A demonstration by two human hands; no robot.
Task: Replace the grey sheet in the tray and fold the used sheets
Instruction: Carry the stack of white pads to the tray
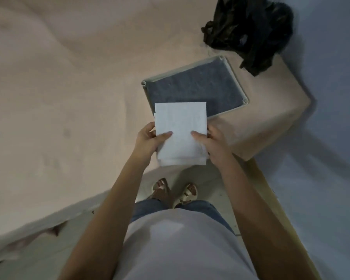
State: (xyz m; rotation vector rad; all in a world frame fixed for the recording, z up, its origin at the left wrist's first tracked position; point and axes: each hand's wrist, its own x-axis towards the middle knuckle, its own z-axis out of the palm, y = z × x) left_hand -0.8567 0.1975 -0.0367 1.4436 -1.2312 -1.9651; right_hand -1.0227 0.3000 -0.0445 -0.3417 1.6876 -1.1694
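Observation:
A pale rectangular tray (235, 77) lies on the pink bed near its corner, and a grey sheet (196, 91) lines its floor. In front of the tray I hold a folded white sheet (181, 126) upright, and it hides the tray's near left corner. My left hand (150, 141) grips the sheet's left edge with the thumb on its face. My right hand (212, 145) grips the right edge the same way.
A crumpled black plastic bag (251, 31) lies on the bed beyond the tray. The bed's corner (275, 126) drops off to the right, with a wooden frame rail (271, 190) below it. My sandalled feet (174, 191) stand on the floor by the bed's edge.

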